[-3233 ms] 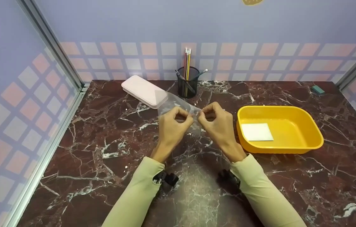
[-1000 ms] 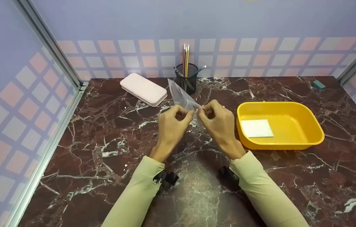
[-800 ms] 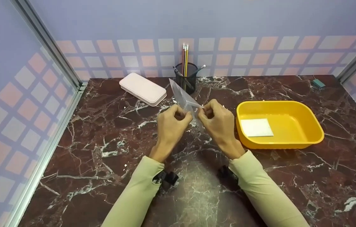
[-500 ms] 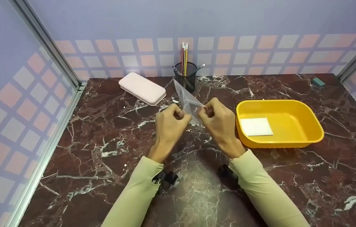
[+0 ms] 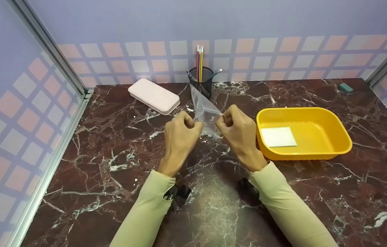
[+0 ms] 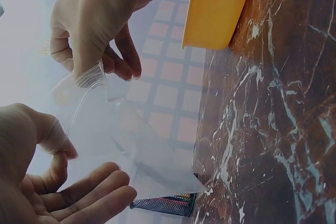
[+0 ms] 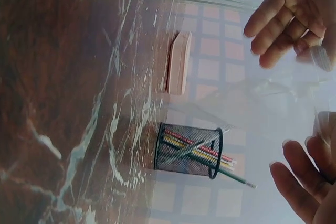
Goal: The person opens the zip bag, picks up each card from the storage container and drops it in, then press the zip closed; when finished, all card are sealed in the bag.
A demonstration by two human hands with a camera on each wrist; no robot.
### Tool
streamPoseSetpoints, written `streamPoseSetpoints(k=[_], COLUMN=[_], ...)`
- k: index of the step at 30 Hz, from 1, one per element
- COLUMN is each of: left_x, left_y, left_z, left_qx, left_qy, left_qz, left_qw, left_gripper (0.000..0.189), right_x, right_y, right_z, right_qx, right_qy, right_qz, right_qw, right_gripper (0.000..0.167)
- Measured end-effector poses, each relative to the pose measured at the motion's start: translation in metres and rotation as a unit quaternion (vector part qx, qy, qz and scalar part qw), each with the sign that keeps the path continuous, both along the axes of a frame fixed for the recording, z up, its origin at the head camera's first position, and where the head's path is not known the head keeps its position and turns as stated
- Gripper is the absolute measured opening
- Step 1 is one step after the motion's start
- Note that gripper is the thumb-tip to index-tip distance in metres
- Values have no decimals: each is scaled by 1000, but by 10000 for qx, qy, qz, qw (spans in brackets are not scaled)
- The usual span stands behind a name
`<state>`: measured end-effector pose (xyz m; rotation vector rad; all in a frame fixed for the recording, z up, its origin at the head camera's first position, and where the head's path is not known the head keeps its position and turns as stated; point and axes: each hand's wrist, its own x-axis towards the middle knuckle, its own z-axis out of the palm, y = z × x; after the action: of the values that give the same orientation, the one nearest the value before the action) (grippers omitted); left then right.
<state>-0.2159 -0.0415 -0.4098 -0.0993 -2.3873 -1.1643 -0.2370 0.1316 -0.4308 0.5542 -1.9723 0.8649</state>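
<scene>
A clear plastic zip bag [image 5: 204,109] hangs between my two hands in the middle of the head view, held above the table. My left hand [image 5: 180,137] pinches one side of its top edge between thumb and index finger. On the other side, the thumb and index finger of my right hand [image 5: 239,134] pinch the same edge. In the left wrist view the bag [image 6: 136,145] has a ridged strip along the pinched edge, which bows apart between the hands. Its far corner narrows to a point and overlaps the pencil cup in the head view.
To the right stands a yellow tray [image 5: 317,151] with a white square piece [image 5: 278,137] inside. A black mesh cup [image 5: 206,90] of pencils and a pale pink case [image 5: 154,96] are at the back. A teal block [image 5: 346,87] lies far right on the marbled table [image 5: 111,192].
The bag has swung from over the pink case toward the pencil cup. My left hand has shifted slightly left, widening the gap between the hands and spreading the bag's edge. Both pinches stay.
</scene>
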Motion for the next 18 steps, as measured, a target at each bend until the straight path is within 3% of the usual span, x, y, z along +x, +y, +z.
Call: streamPoseSetpoints(k=[9, 18], left_x=[-2, -3], left_y=[4, 3], left_z=[-8, -10], left_qx=[75, -197], left_qy=[253, 335], left_qz=[-189, -118], left_qw=[9995, 9992], left_gripper=[14, 21], right_x=[6, 7], right_y=[-6, -6], right_z=[2, 2], right_qx=[-343, -74], right_qy=[-465, -632], right_qz=[528, 170], right_qw=[9969, 9978], right_gripper=[16, 22])
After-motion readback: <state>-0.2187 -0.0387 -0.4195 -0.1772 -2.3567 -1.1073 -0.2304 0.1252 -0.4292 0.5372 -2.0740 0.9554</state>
